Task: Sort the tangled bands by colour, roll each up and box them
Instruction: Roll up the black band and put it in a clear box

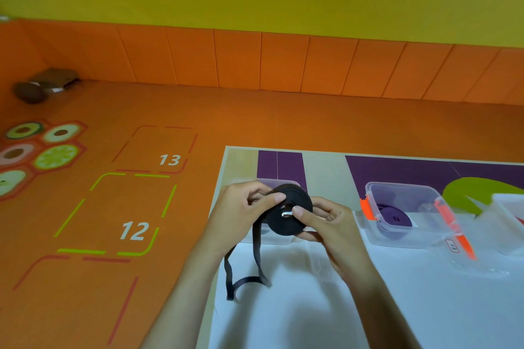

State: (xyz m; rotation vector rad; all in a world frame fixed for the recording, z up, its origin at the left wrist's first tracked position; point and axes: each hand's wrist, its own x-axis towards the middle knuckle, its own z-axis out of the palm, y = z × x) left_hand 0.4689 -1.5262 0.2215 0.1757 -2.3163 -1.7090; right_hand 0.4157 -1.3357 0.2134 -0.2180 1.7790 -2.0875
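Gripping black roll [283, 222] — white table [425, 309], orange floor [255, 116]

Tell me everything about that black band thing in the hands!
The black band is a flat, cloth-like strip, mostly wound into a thick round roll held above the table. The left hand pinches its top edge; the right hand grips its side, thumb by a small white bit at the centre. A loose tail hangs down and loops on the table's white surface.

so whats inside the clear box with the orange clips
Rolled purple band lies on the bottom of the clear box. Whether it is one roll or two overlapping, I cannot tell; the near wall blurs its front edge.
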